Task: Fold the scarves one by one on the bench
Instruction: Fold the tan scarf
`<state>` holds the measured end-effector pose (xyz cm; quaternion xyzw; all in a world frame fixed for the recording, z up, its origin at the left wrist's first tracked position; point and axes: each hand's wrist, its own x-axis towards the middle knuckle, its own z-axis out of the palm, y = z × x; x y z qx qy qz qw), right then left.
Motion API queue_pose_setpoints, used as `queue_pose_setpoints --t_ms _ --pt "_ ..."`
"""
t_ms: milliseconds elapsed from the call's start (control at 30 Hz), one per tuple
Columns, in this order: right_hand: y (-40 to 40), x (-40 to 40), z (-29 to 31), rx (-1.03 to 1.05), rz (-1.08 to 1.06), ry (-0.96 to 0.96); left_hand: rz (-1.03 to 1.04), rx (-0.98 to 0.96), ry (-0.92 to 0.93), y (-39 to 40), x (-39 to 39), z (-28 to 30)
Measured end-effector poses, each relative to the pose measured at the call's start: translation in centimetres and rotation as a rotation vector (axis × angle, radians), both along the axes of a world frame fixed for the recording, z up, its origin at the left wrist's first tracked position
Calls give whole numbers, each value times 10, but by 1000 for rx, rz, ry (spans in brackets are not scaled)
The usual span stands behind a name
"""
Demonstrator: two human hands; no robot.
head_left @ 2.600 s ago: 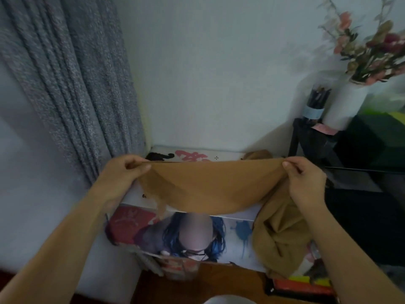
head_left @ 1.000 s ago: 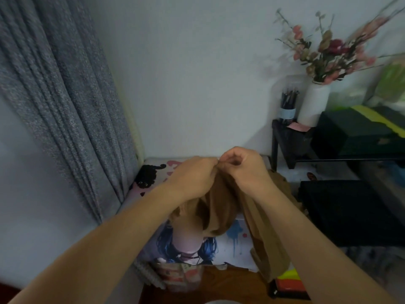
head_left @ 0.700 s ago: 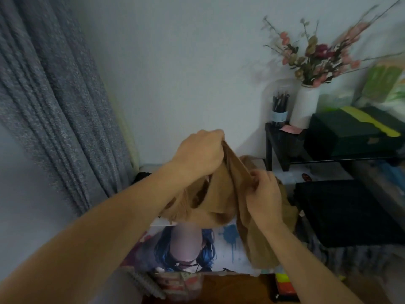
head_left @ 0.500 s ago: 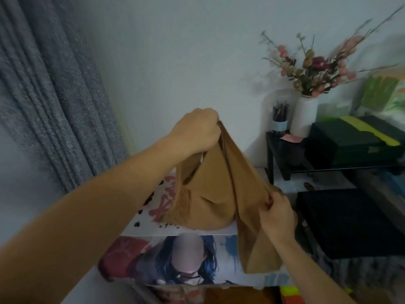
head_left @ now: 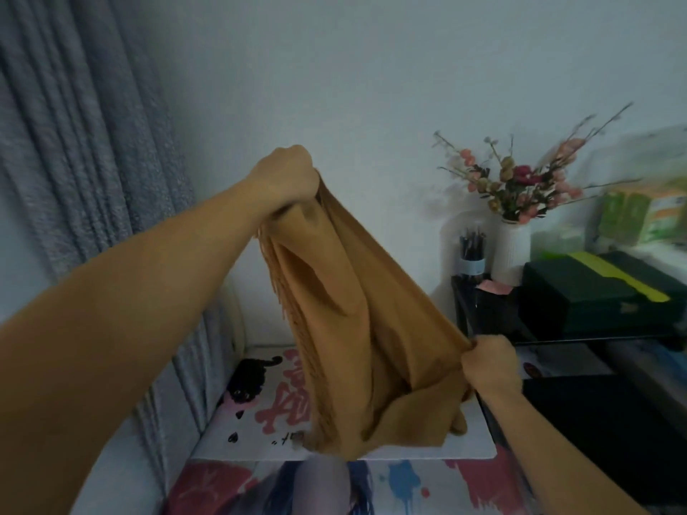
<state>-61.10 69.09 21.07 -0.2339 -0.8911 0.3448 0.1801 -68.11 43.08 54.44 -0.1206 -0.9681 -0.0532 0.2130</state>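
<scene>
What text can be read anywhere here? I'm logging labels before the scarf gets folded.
No text can be read for certain.
Large pink-red characters on the bench cover: partly hidden by the tan scarf, not legible.
Small black marks below them: too small to read.
Green packaging at the far right: blurred, print unreadable.
Band on the pencil cup: no readable text.

The tabletop [head_left: 427, 453] is a low bench against the wall, beside the grey curtain, and it is covered with a white printed sheet [head_left: 260, 414] showing a black cat, pink lettering and, nearer the front edge, blue and red splashes (the print there is partly cut off by the frame). The lower folds of the tan scarf [head_left: 416, 421] sag onto its right half, bunched up and touching the cover.
</scene>
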Motion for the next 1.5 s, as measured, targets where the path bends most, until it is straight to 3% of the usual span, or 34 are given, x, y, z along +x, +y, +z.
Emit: queue_pose_setpoints --t_ms 167,433,600,700,767,933,1000,1100,1167,1300,1367,1433,1500 --pt "26 -1 -5 117 -52 -134 109 136 57 -30 -27 -9" --pt "38 28 -27 -109 -22 -432 266 120 90 -71 -51 -35" --pt "46 42 -17 -799 -3 -406 434 64 -53 -109 -54 -91" --pt "64 50 -1 -1194 -37 -173 506 11 -115 -135 -53 -121" --pt "74 55 9 -1325 -72 -69 523 -25 -157 -146 -51 -136" --pt "68 53 21 -1213 -57 -112 535 -61 -169 -156 -48 -162" --pt "73 55 25 -1250 -44 -22 549 -73 -185 -159 -47 -171" --pt "80 64 28 -1275 147 74 573 -103 -247 -172 -44 -183" --pt "79 65 20 -993 173 -88 562 -82 -296 -186 -45 -199" --pt "72 63 -35 -149 23 -443 420 -62 -417 -194 -30 -249" --pt "63 81 -76 27 42 -555 337 -93 -497 -192 -5 -288" --pt "65 98 -136 -60 -15 -601 276 -118 -587 -203 24 -336" --pt "68 118 -175 -446 -140 -528 315 -118 -678 -217 56 -378"
